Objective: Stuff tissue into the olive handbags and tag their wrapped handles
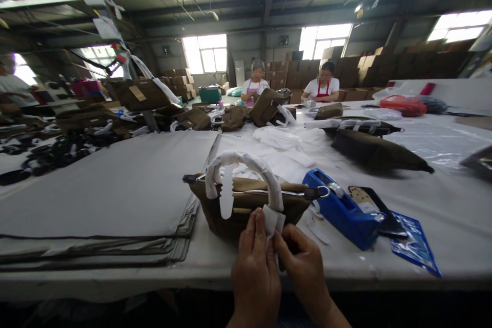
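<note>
An olive-brown bag [223,218] with a silver zipper stands on the white table in front of me. Its handle [246,156] is wrapped in white material, and a white toothed strip [226,197] hangs through the arch. My left hand [255,266] presses its fingers together on a small white sheet [270,219] at the handle's right base. Against the same spot, my right hand [302,261] has its thumb and fingers pinched at the sheet's lower edge. What lies between those fingertips is mostly hidden.
Right of the bag are a blue tape dispenser [342,210], a phone [378,212] and a blue packet [415,241]. Stacked sheets [96,189] cover the left side. More bags [376,148] lie behind. Two people [253,87] sit across the table.
</note>
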Action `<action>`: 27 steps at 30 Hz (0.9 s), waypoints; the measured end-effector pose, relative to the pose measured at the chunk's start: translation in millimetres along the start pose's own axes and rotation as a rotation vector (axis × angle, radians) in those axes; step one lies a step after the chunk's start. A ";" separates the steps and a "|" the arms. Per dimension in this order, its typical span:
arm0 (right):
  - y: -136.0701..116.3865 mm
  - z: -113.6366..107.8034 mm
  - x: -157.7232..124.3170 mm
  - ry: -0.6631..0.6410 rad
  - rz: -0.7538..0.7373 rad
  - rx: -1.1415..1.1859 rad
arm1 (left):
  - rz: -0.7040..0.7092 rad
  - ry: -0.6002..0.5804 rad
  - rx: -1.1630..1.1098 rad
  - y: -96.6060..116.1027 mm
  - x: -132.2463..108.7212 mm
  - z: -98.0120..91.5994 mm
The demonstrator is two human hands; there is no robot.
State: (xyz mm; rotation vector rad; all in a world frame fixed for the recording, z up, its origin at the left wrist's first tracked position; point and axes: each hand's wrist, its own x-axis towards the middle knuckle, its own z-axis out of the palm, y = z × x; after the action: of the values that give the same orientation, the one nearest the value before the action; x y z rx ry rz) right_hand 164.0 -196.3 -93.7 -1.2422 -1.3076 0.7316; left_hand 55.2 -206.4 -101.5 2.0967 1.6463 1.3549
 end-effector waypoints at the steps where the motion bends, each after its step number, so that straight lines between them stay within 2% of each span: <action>1: 0.3 -1.3 -0.1 -0.023 0.014 0.015 | 0.038 -0.003 0.025 -0.6 -0.7 1.2; 6: -1.2 -8.2 1.2 -0.066 0.015 0.004 | 0.192 -0.031 0.041 -4.1 -5.4 2.8; 9: -3.3 -9.7 1.9 -0.052 0.032 -0.012 | 0.193 -0.093 -0.107 -2.8 -6.0 -3.9; 11: -4.7 -11.4 3.3 -0.043 0.044 0.004 | 0.059 -0.159 -0.346 -1.9 -3.7 -11.6; 14: -5.4 -15.8 7.1 -0.094 0.094 0.085 | -0.359 -0.187 -0.772 -4.9 3.8 -22.0; 16: -5.1 -17.9 9.5 -0.122 0.104 0.123 | -0.596 -0.287 -0.945 -10.1 9.7 -24.7; 17: -5.1 -18.1 10.1 -0.129 0.100 0.129 | -0.658 -0.356 -0.987 -12.8 12.4 -24.5; 19: -6.4 -17.4 10.1 -0.135 0.080 0.122 | -0.683 -0.452 -0.998 -16.0 17.0 -22.4; 23: -13.9 -24.1 10.0 -0.191 0.013 0.028 | -0.630 -0.372 -0.855 -10.5 22.9 -18.3; 25: -16.9 -42.8 14.3 -0.214 -0.070 -0.104 | -0.641 -0.341 -0.815 -6.6 24.4 -18.1; 27: -15.9 -75.8 23.9 -0.105 -0.153 -0.272 | -0.664 -0.326 -0.793 -5.4 24.9 -18.4</action>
State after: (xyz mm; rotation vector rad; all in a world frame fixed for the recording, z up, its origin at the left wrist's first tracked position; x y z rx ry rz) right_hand 237.1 -196.7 -58.5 -1.3141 -1.6098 0.5277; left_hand 38.0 -190.6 -80.4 1.1020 1.2016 1.0901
